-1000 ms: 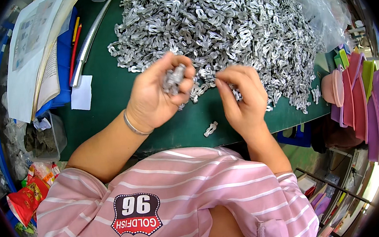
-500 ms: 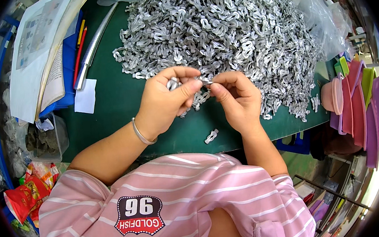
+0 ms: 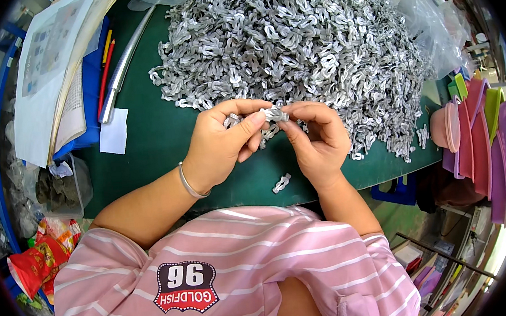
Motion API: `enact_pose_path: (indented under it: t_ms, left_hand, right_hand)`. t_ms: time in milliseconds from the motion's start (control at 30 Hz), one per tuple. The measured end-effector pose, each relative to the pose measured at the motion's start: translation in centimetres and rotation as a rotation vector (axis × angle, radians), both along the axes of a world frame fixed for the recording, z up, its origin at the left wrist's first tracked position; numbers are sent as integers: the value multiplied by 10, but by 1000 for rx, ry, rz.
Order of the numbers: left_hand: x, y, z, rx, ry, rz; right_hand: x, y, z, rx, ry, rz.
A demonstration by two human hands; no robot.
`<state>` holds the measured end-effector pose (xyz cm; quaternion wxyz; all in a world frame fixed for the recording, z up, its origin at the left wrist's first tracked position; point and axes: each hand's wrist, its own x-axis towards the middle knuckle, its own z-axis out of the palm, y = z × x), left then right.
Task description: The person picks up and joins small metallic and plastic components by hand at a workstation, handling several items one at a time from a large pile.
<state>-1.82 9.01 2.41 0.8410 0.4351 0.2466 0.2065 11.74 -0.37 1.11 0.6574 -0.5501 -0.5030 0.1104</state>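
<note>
Between both hands, at the near edge of a large heap (image 3: pixel 279 43) of small grey metal clips, is one looped clip (image 3: pixel 275 115). My left hand (image 3: pixel 217 138) pinches its left end between thumb and fingers. Further clips (image 3: pixel 232 121) show in the curl of that hand, partly hidden by the fingers. My right hand (image 3: pixel 319 144) has its thumb and forefinger closed on the clip's right end. A single loose clip (image 3: pixel 281 183) lies on the green tabletop (image 3: pixel 147 172), nearer to me than the hands.
On the left are stacked papers (image 3: pixel 50 67), a red pencil (image 3: pixel 107 77), a long silver metal tool (image 3: pixel 124 67) and a clear plastic box (image 3: pixel 79 183). Clear plastic bags (image 3: pixel 427 31) border the heap at the right. Pink and purple plastic bins (image 3: pixel 471 135) stand beyond the table's right edge.
The clip between my hands has turned and now shows more of its looped side. My fingertips have shifted slightly around it; the loose clip on the table stays put.
</note>
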Motion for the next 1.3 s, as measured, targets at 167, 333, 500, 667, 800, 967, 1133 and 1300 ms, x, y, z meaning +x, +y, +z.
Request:
enact_pose_path:
  t_ms: [167,333,500,667,800,967,1133,1300]
  left_hand:
    - [3,1,-3,-215,-55,-61]
    - [1,14,-7,-480,-252,8]
    - [-3,26,-3,-455,-292,18]
    - [-1,20,0,-182,-87,87]
    - [2,14,6,-89,14,89]
    - [0,12,2,25,-19,122]
    - [1,11,7,70,-13,154]
    - [0,13,9,389,23,161]
  right_hand:
    - [3,0,11,-46,-269,-28]
    - [12,10,24,-221,-478,-138]
    - [12,38,22,-273,-858,-179]
    - [14,38,16,-174,-887,-189]
    - [9,29,21,-90,-427,-69]
    - [10,27,25,-14,-444,12]
    - [16,28,21,-36,-328,96]
    - [20,21,16,-298,501,426]
